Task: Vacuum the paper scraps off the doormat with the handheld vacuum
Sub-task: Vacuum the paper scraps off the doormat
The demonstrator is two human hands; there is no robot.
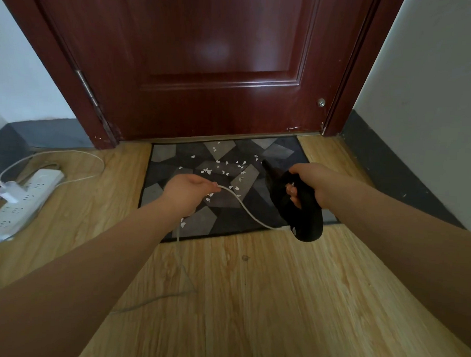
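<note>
A grey and black patterned doormat (170, 154) lies on the floor in front of a closed door. Several small white paper scraps (224, 169) are strewn over its middle. My right hand (309, 185) grips the handle of a black handheld vacuum (303, 216), held above the mat's right side with its nozzle pointing toward the scraps. A white cable (246, 208) runs from the vacuum's rear end to my left hand (188, 189), which is closed on it above the mat's left part. The cable then drops to the floor below my left wrist.
The dark red door (206, 69) stands shut behind the mat. A white power strip (20, 201) with a white charger plugged in lies on the wooden floor at the left. White walls with dark skirting flank both sides.
</note>
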